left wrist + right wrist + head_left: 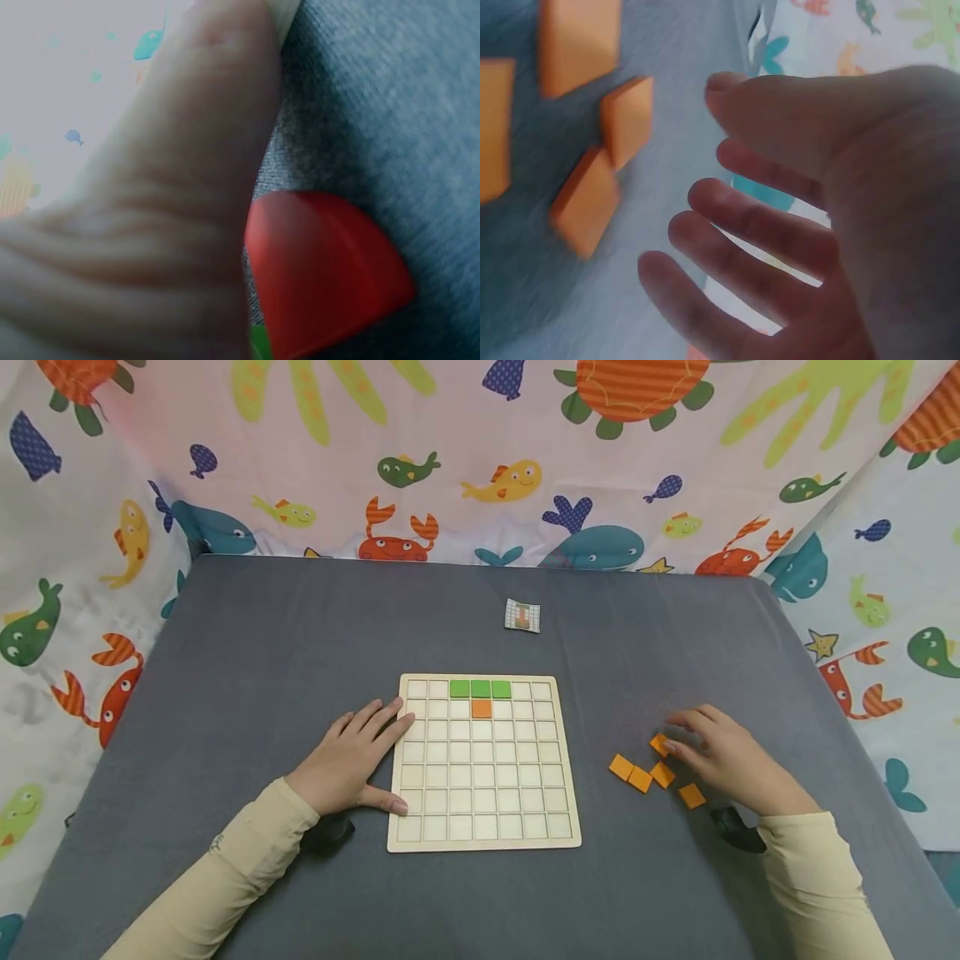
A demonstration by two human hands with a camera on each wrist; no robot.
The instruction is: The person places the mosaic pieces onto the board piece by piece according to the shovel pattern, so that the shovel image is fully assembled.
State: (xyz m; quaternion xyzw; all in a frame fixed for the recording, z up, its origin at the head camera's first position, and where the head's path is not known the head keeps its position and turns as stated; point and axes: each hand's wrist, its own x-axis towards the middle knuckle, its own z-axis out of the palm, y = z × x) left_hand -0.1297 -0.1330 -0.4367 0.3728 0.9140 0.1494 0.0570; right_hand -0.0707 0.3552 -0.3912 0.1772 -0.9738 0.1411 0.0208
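Note:
A square wooden grid board [483, 846] lies on the grey table. Green tiles [481, 689] fill three cells of its far row, and one orange tile [482, 709] sits just below the middle one. My left hand [352, 760] rests at the board's left edge, fingers spread over the rim and thumb near its lower corner. On the right, my right hand [723, 756] hovers over loose orange tiles [640, 779]. Its thumb tip overlaps the farthest loose tile [658, 743]. In the right wrist view the fingers [742, 225] are parted from the thumb, with no tile between them.
Beyond the board lies a small card [522, 616] printed with a grid pattern. A red rounded piece [326, 274] shows beside the left thumb in the left wrist view. Behind the table [300, 618] hangs a sea-animal print cloth [465, 435].

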